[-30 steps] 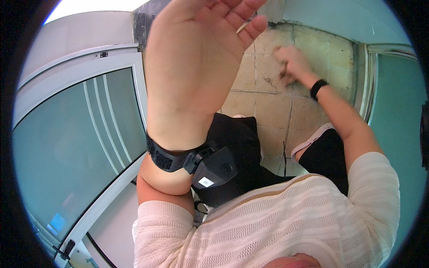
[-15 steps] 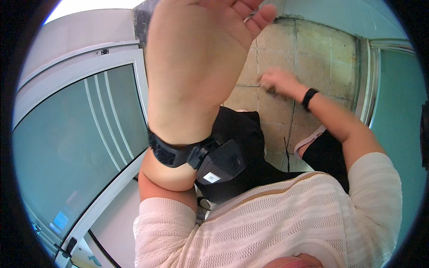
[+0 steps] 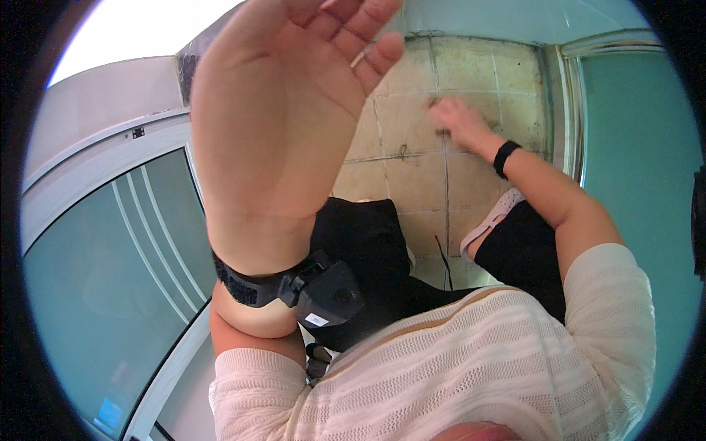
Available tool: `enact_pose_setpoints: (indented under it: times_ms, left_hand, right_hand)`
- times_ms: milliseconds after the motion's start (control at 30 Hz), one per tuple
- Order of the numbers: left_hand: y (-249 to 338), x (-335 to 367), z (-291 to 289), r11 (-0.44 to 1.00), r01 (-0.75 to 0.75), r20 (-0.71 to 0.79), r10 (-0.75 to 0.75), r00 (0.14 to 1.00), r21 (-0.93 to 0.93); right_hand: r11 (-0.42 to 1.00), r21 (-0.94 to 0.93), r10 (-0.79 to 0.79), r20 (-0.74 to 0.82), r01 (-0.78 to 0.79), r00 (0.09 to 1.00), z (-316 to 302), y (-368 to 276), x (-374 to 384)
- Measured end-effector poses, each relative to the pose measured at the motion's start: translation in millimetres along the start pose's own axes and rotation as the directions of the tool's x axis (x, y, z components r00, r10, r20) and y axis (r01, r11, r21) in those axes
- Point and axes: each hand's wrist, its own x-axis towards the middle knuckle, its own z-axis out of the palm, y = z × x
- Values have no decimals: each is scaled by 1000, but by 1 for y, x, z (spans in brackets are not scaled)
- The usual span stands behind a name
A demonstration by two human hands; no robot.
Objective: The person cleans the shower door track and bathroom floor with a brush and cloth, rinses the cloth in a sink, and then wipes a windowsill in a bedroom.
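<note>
My left hand [image 3: 283, 110] is raised close to the view, palm showing and fingers stretched out, with the top of it cut off by the frame. A thin pale band, perhaps a ring, shows on one finger. Around that wrist a black strap carries a black boxy device [image 3: 331, 294]. Farther off, my right hand [image 3: 463, 125] is closed and reaches down over the tan floor tiles [image 3: 401, 117]. Small dark bits show at its fingers, but blur hides what it holds. A black band [image 3: 506, 158] circles the right wrist.
A white-framed door with a frosted green pane [image 3: 110, 257] stands on the left. Another green panel [image 3: 625, 162] is to the right. My knees in black trousers [image 3: 368, 235] and a pale perforated shoe [image 3: 500, 213] are below. Dark grime lines the tile joints.
Both hands and the surroundings have shifted left in the picture. More of my left hand's fingers now shows. My right hand is slightly farther up over the tiles.
</note>
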Motion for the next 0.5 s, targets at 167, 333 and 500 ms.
enact_pose_setpoints:
  times_ms: [167, 333, 500]
  left_hand:
    - [1, 3, 0, 1000, -2, -18, 2, 1000, 14]
    - [5, 9, 1, 1000, -10, 15, 10, 1000, 6]
    - [-7, 29, 17, 1000, -20, 48, 19, 999, 12]
  right_hand:
    - [925, -23, 378, 6, -378, 926, -23, 55, 8]
    - [635, -188, 741, -126, -749, 660, -51, 107, 12]
    - [951, -74, 297, -44, -300, 954, 3, 7, 47]
